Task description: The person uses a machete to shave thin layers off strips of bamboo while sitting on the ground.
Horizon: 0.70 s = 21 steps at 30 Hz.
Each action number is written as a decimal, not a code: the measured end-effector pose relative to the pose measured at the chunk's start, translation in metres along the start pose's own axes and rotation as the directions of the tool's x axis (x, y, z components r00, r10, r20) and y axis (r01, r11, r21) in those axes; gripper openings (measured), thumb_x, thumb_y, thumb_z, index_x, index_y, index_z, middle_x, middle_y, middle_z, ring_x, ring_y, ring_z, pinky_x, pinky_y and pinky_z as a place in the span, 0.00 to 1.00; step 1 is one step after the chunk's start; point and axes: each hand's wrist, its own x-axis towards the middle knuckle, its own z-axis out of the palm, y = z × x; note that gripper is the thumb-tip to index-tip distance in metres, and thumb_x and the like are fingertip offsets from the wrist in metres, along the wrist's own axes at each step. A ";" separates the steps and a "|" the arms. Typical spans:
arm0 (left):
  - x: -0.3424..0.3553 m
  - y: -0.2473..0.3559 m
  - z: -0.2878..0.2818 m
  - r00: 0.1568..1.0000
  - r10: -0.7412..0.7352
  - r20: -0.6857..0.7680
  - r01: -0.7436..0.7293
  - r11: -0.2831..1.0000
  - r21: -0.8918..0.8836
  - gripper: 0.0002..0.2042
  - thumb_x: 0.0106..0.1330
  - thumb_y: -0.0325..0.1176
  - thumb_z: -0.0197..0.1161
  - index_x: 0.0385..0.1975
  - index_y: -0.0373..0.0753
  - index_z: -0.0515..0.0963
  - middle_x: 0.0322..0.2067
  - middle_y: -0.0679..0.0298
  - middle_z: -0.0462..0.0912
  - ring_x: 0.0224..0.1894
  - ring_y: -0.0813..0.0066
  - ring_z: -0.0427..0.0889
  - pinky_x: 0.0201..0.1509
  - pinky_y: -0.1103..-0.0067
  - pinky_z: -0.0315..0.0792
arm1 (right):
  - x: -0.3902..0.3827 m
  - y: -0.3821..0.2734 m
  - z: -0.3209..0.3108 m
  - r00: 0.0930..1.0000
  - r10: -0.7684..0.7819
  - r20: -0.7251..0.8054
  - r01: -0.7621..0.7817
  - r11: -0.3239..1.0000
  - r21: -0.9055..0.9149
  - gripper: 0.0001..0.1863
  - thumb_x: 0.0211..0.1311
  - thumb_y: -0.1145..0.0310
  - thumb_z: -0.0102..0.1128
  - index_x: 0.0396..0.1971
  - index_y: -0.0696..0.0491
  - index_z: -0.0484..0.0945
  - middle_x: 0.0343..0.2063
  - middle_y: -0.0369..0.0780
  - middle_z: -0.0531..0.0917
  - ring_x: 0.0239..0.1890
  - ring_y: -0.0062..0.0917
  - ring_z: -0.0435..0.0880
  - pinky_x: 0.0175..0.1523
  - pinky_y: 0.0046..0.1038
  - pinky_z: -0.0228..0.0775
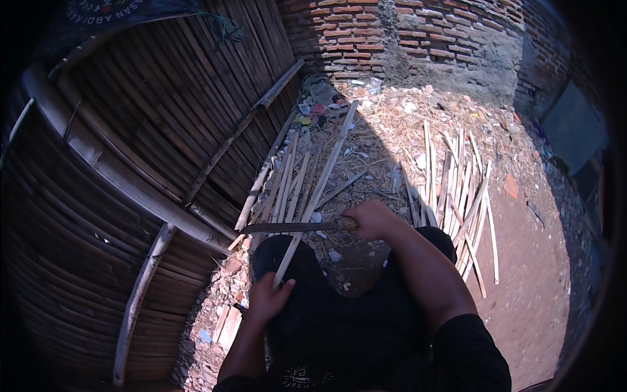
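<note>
My right hand [369, 219] is closed round the handle of a long, dark-bladed knife [287, 228], held level with the blade pointing left across a pale bamboo strip [336, 160]. My left hand [273, 297] grips the lower end of that strip at my left thigh. The strip rises diagonally away from me over the littered ground. The blade meets or lies just over the strip above my left knee; whether they touch I cannot tell.
More strips lie in a bundle [287, 183] at left and a scattered pile [464, 202] at right. A bamboo slat wall [117, 130] with poles runs along my left. A brick wall [424, 39] closes the far side. Litter and rubble [366, 91] cover the ground.
</note>
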 end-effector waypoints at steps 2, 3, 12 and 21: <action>-0.001 0.001 0.000 1.000 -0.009 -0.006 0.009 1.000 0.003 0.23 0.65 0.53 0.74 0.35 0.35 0.80 0.24 0.54 0.83 0.30 0.55 0.87 0.36 0.65 0.77 | -0.001 -0.010 -0.003 0.998 -0.052 0.037 0.053 0.998 -0.043 0.18 0.52 0.58 0.68 0.44 0.47 0.85 0.36 0.47 0.88 0.43 0.48 0.88 0.49 0.49 0.79; -0.002 0.002 0.000 1.000 -0.013 -0.009 0.013 1.000 0.002 0.23 0.65 0.53 0.74 0.34 0.35 0.80 0.24 0.54 0.83 0.29 0.55 0.86 0.35 0.64 0.77 | -0.002 -0.014 -0.006 0.998 -0.044 0.044 0.046 0.998 -0.049 0.18 0.52 0.58 0.68 0.44 0.47 0.85 0.37 0.47 0.88 0.44 0.47 0.88 0.49 0.49 0.79; -0.001 0.008 -0.001 0.998 0.057 0.008 -0.058 0.994 0.092 0.23 0.66 0.54 0.73 0.32 0.36 0.79 0.20 0.55 0.80 0.25 0.55 0.84 0.32 0.64 0.76 | -0.010 0.053 -0.019 0.872 0.435 -0.226 -0.369 0.886 0.282 0.22 0.58 0.54 0.71 0.48 0.51 0.84 0.41 0.50 0.88 0.47 0.49 0.87 0.54 0.49 0.78; 0.001 0.003 -0.001 1.000 0.016 0.022 -0.017 0.998 0.052 0.24 0.66 0.54 0.73 0.33 0.35 0.80 0.21 0.54 0.81 0.27 0.55 0.85 0.34 0.64 0.76 | -0.005 0.019 -0.004 0.995 0.090 -0.035 -0.087 0.992 0.086 0.20 0.56 0.52 0.72 0.45 0.49 0.85 0.37 0.49 0.88 0.45 0.48 0.87 0.52 0.48 0.78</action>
